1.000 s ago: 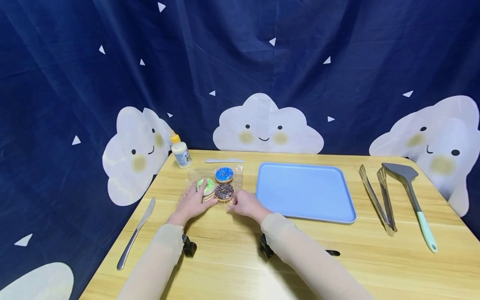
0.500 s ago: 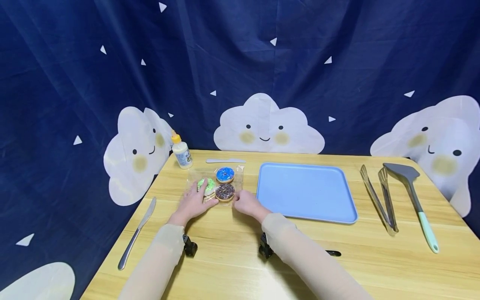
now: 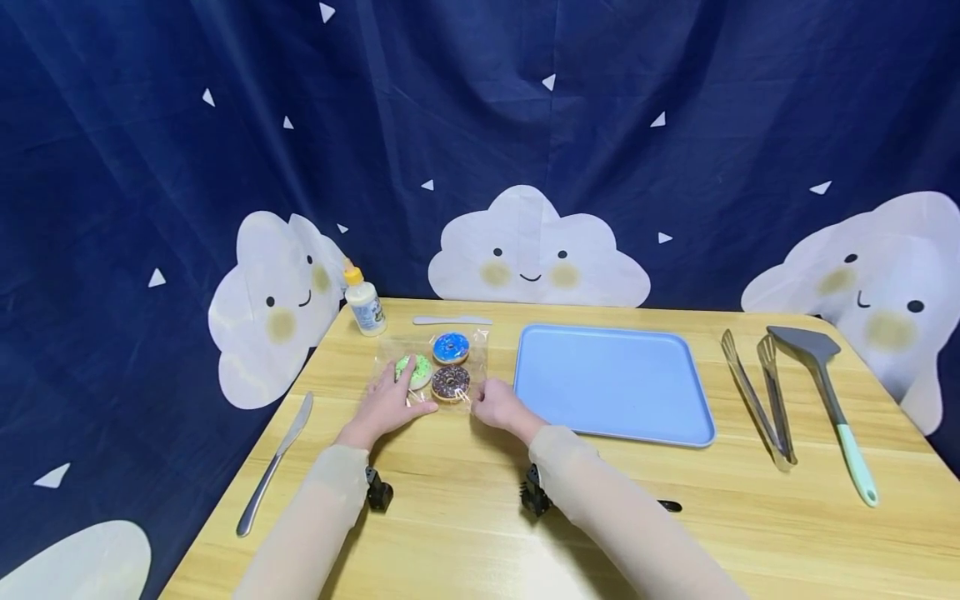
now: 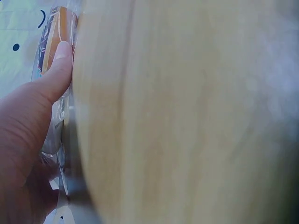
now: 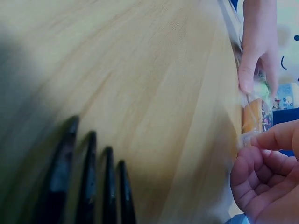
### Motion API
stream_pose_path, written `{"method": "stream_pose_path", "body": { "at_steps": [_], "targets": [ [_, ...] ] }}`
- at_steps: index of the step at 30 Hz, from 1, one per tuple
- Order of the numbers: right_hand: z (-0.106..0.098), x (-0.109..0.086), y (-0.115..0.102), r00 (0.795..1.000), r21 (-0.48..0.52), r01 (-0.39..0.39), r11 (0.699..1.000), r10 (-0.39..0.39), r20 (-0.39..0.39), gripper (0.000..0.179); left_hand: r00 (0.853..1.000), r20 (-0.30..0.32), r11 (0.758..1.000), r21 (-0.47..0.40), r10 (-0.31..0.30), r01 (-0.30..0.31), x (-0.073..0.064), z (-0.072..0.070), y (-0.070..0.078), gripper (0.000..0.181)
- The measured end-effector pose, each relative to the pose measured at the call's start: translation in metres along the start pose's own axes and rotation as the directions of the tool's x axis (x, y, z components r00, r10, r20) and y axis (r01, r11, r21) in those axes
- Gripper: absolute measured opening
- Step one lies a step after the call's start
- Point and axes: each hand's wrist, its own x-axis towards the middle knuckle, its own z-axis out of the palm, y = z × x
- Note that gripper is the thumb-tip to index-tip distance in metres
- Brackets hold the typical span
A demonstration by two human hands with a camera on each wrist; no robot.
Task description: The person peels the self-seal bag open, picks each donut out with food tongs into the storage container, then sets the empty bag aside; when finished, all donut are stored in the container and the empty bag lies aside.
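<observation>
A clear plastic bag (image 3: pixel 395 344) lies on the table with three donuts inside: a blue-iced one (image 3: pixel 451 347), a chocolate one with sprinkles (image 3: pixel 451 382) and a green-iced one (image 3: pixel 420 372). My left hand (image 3: pixel 384 410) rests on the bag's left side, fingers spread over part of the green donut. Its thumb (image 4: pixel 60 63) touches the plastic beside the chocolate donut. At the bag's near right corner, my right hand (image 3: pixel 504 406) pinches the plastic between thumb and curled fingers, clearly seen in the right wrist view.
A blue tray (image 3: pixel 611 383) lies right of the bag, with metal tongs (image 3: pixel 761 408) and a spatula (image 3: pixel 825 400) beyond. Behind stand a yellow-capped bottle (image 3: pixel 365 306) and a white knife (image 3: pixel 452 320). A metal knife (image 3: pixel 276 462) lies left. Dark fork tines (image 5: pixel 88 172) show near my right wrist.
My right hand shifts slightly right along the near edge of the bag, its fingers closing on the corner. The left hand stays in place on the bag.
</observation>
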Motion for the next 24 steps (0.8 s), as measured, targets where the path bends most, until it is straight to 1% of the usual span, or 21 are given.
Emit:
{"method": "stream_pose_path", "body": {
  "at_steps": [4, 8, 11, 13, 15, 19, 24],
  "targets": [
    [-0.007, -0.005, 0.0, 1.0, 0.006, 0.011, 1.0, -0.011, -0.004, 0.034, 1.0, 0.009, 1.0, 0.004, 0.007, -0.007, 0.0, 0.0, 0.001, 0.107],
    [-0.015, -0.01, 0.003, 0.998, 0.017, 0.028, 0.999, -0.027, -0.05, 0.03, 1.0, 0.001, 1.0, -0.002, 0.016, -0.016, 0.0, 0.0, 0.0, 0.105],
    [-0.021, -0.012, 0.006, 0.996, 0.023, 0.035, 0.999, -0.033, -0.084, 0.023, 1.0, -0.007, 1.0, -0.005, 0.014, -0.014, -0.001, 0.001, -0.001, 0.104],
    [-0.025, -0.013, 0.01, 0.995, 0.03, 0.03, 0.999, -0.027, -0.092, 0.019, 1.0, -0.009, 1.0, -0.004, 0.014, -0.014, -0.002, 0.001, -0.001, 0.105],
    [-0.028, -0.014, 0.013, 0.995, 0.041, 0.008, 0.999, -0.004, -0.095, 0.016, 1.0, -0.011, 1.0, -0.006, 0.014, -0.014, -0.002, 0.001, -0.001, 0.105],
    [-0.032, -0.015, 0.019, 0.994, 0.038, -0.02, 0.999, 0.024, -0.108, 0.015, 1.0, -0.012, 1.0, -0.013, 0.019, -0.019, -0.002, 0.001, -0.001, 0.105],
    [-0.032, -0.014, 0.022, 0.994, 0.05, -0.012, 0.999, 0.018, -0.11, 0.014, 1.0, -0.009, 1.0, -0.017, 0.018, -0.018, -0.002, 0.001, -0.002, 0.105]
  ]
}}
